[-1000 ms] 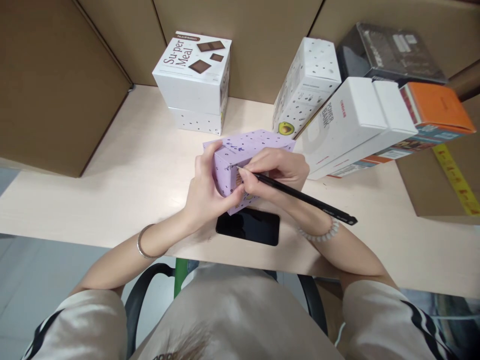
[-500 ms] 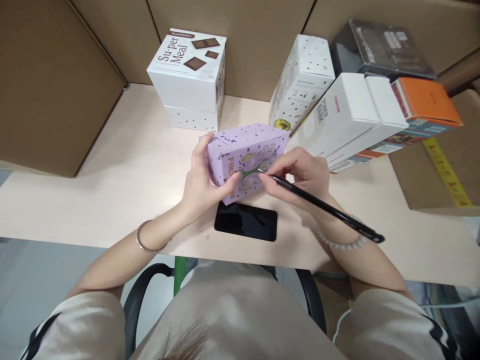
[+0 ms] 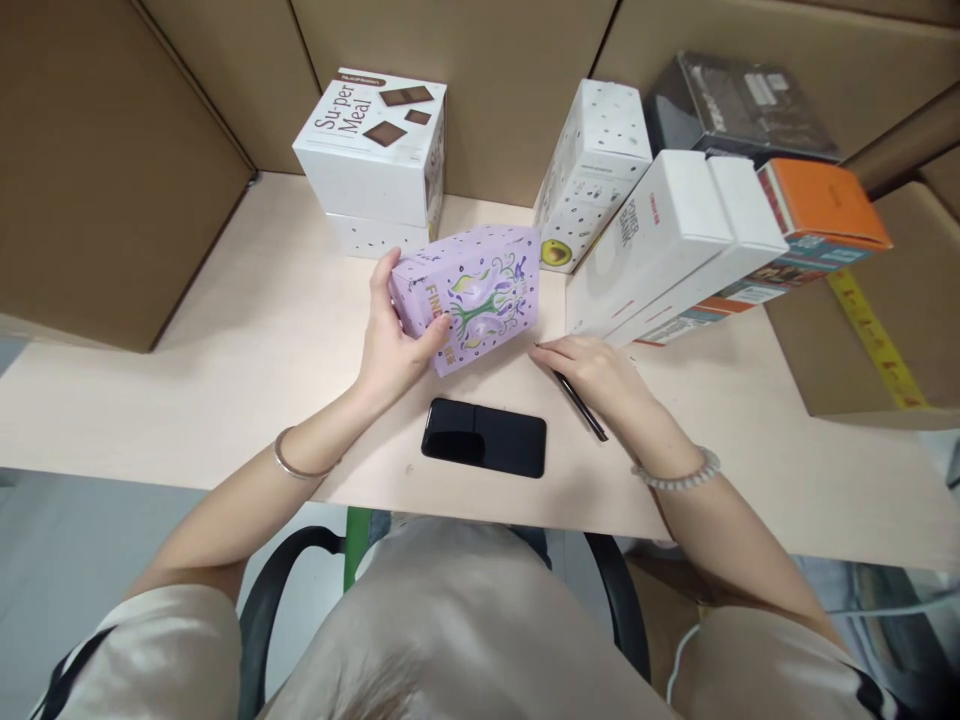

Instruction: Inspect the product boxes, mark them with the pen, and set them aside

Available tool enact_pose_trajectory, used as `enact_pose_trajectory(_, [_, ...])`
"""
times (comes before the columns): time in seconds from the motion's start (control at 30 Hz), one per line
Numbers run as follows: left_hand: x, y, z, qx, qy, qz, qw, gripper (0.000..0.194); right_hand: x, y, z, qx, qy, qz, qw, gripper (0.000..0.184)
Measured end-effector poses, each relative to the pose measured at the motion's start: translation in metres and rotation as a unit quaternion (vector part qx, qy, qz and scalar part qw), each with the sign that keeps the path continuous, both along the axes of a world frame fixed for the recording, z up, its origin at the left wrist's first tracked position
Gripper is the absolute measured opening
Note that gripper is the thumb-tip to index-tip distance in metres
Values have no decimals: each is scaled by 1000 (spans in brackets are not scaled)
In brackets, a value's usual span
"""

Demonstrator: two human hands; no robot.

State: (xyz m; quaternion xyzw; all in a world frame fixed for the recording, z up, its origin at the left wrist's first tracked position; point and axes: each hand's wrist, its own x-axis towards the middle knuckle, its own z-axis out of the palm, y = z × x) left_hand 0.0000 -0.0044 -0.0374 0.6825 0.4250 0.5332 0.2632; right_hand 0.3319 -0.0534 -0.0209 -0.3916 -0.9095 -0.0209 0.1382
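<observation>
My left hand (image 3: 395, 340) grips a purple printed box (image 3: 491, 300) by its left end, thumb on the front face and fingers behind. The box is tilted, its front with a green and lilac plant pattern turned up toward me. My right hand (image 3: 596, 378) is low at the tabletop, right of the box and apart from it. Its fingers are closed over the upper end of a slim black pen (image 3: 581, 408), which points down toward me, close to the table surface. A black phone (image 3: 484, 438) lies flat in front of the box.
A white Su-per Meal box (image 3: 367, 175) is stacked on another box at the back. To the right stand a white avocado-print box (image 3: 600, 150), white power bank boxes (image 3: 637, 240), an orange box (image 3: 832, 200) and a dark box (image 3: 750, 105). Cardboard (image 3: 97, 180) rises at the left.
The pen has left the box front; my right hand has lowered it to the table, where it lies flatter. The purple box has shifted up and left in my left hand.
</observation>
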Motion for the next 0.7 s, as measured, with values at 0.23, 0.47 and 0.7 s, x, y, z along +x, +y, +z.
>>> enact_pose_trajectory(0.23, [-6, 2, -4, -31, -10, -30, 999, 96, -4, 2, 1, -1, -22, -2, 1000, 40])
enact_pose_trajectory(0.47, [0, 0, -7, -39, -51, 2, 998, 93, -30, -20, 24, -41, -10, -14, 999, 24])
enact_pose_trajectory(0.7, [1, 4, -7, -31, -48, 25, 998, 95, -66, -56, 31, -257, 57, 32, 964, 76])
